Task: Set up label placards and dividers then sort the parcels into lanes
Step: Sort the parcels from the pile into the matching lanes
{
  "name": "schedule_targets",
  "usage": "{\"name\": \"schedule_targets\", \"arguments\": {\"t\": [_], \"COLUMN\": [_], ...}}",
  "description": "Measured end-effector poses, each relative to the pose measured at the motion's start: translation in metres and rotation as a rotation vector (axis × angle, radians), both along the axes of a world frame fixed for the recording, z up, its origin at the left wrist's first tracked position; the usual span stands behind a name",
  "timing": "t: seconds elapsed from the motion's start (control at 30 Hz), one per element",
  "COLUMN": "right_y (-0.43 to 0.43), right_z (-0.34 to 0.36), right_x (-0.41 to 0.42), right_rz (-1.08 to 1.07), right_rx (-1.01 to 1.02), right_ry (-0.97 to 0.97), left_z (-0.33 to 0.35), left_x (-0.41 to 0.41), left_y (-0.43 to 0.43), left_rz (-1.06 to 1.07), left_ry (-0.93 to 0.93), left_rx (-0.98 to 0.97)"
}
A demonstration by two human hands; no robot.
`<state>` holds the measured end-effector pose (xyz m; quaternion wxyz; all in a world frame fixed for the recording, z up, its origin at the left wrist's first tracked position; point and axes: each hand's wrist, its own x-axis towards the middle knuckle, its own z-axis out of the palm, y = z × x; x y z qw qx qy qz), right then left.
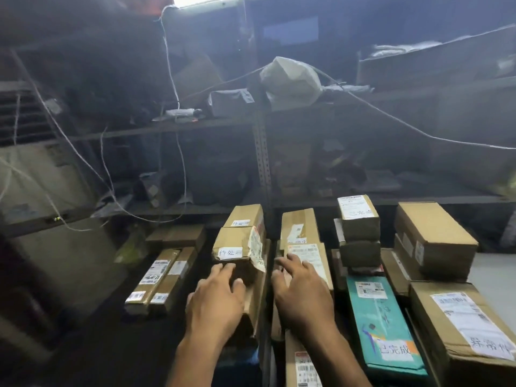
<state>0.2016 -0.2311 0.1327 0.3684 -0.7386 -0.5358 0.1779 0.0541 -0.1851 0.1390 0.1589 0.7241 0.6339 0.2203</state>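
Overall: dim, with a grey-blue haze veiling the upper two thirds.
Light source: a blown-out white opening (206,0) at the top edge, left of centre; its glow spreads down into the haze.
Best lit: the left hand (216,300), the right hand (301,291), the teal parcel (385,322) and the large carton (435,331) at lower right.
Shadows: the lower left corner is nearly black; dark gaps lie between the rows of parcels (240,247).
Glare: the white labels (472,322) look slightly washed out.
Sharpness: foreground fairly crisp; the shelving (195,127) behind is soft and murky.
Distortion: wide-angle bending; shelf lines tilt and curve toward the edges.
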Motion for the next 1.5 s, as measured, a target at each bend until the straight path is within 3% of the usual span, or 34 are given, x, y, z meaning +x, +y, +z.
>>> {"name": "schedule_targets", "arguments": {"t": [0.3, 0.5, 0.73, 0.93, 1.17, 1.5], "right_y": [0.04, 0.078, 0.127, 0.178, 0.28, 0.421], "right_z": [0.003, -0.025, -0.055, -0.074, -0.083, -0.116], "right_x": [-0.148, -0.275, -0.346, -0.345, -0.32, -0.281], "right_rz": [0.141, 0.232, 0.211, 0.136, 0.072, -0.01], "right_rx": [0.158, 0.02, -0.113, -0.166, -0.21, -0.336], "right_ry": [-0.113, -0.194, -0.231, -0.192, -0.121, 0.015], "left_z": [-0.017, -0.045, -0.077, -0.099, -0.103, -0.115], "left_x": [-0.158, -0.294, -0.383, -0.39, -0.371, -0.36], "left_y": [0.03, 0.057, 0.095, 0.156, 0.245, 0.389], "left_rz": [0.173, 0.267, 0.277, 0.259, 0.222, 0.153], "left_ry": [0.039, 0.065, 0.056, 0.041, 0.209, 0.305], "left_rx": [0.035, -0.032, -0.11, -0.171, -0.245, -0.303]}}
